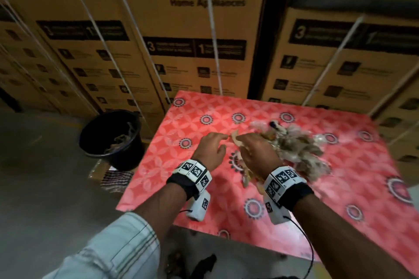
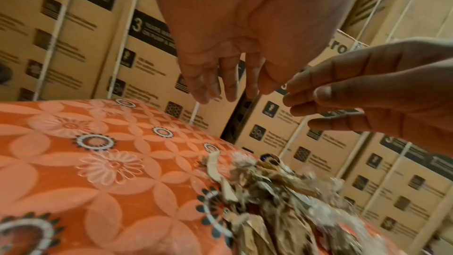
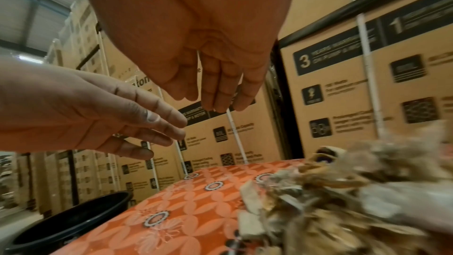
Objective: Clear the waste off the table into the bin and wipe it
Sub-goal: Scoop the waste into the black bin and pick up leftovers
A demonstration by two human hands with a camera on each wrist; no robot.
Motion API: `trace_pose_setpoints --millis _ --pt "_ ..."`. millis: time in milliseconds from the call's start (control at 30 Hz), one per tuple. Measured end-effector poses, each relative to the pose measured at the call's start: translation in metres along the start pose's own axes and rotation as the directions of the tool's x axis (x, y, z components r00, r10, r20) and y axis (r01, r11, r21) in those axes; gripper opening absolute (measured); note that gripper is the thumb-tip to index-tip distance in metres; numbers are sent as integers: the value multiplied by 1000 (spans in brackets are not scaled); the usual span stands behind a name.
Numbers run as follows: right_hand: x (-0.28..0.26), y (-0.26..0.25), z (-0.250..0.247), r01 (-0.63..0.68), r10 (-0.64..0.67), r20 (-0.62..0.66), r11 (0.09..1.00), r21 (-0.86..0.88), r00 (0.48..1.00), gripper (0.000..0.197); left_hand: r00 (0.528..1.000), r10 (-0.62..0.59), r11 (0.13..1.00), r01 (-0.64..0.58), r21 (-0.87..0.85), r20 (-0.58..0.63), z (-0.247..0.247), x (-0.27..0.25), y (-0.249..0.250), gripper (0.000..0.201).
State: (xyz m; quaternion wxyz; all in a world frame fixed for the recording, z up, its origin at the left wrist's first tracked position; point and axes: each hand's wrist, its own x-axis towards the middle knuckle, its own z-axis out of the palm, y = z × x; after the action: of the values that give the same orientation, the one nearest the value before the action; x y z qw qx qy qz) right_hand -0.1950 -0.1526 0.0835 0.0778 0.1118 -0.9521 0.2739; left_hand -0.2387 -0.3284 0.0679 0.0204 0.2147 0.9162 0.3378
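Observation:
A pile of waste (image 1: 294, 147), brown paper scraps mixed with clear plastic, lies right of centre on the table (image 1: 317, 199), which wears a red-orange floral cover. My left hand (image 1: 221, 142) hovers just left of the pile's edge, fingers loosely straight and empty. My right hand (image 1: 247, 142) hangs over the pile's near-left edge, also holding nothing. In the left wrist view the left hand (image 2: 220, 88) droops above the waste (image 2: 282, 201). The right wrist view shows the right hand (image 3: 215, 94) above the waste (image 3: 343, 191). A black bin (image 1: 127, 158) stands on the floor by the table's left corner, with scraps inside.
Stacked cardboard appliance boxes (image 1: 192, 52) wall in the far side and the right. A striped cloth (image 1: 115, 180) lies on the floor under the bin's near side. Some dark debris (image 1: 176, 258) sits on the floor at the table's near edge. The bin's rim (image 3: 73, 220) is close to the table's left edge.

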Motion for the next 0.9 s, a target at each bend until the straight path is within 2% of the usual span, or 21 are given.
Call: trace_pose_setpoints --millis 133,267,367,433,500,633,800,900 --pt "-36 33 -19 -76 76 -18 997 -29 997 38 991 26 1000 -27 11 132 29 2 34 36" --pt "-65 57 -21 -191 189 -33 980 -62 981 44 970 -7 1000 1 26 244 61 6 38 40" --pt "-75 71 -16 -246 251 36 963 -110 967 49 946 -61 997 45 56 319 75 12 35 43" --pt "-76 75 -11 -279 300 104 944 -178 948 46 929 -105 993 76 95 354 85 14 31 46" --pt "-76 77 -4 -273 314 155 932 -238 937 45 895 -186 980 142 137 406 93 17 26 52" --pt "-72 83 16 -247 307 238 936 -252 922 61 856 -335 941 283 183 395 110 17 13 63" --pt "-66 84 29 -298 383 253 900 -317 888 67 824 -335 940 324 104 457 132 17 3 58" --pt "-65 88 37 -340 396 264 911 -232 880 65 827 -335 919 392 -37 452 141 20 8 37"
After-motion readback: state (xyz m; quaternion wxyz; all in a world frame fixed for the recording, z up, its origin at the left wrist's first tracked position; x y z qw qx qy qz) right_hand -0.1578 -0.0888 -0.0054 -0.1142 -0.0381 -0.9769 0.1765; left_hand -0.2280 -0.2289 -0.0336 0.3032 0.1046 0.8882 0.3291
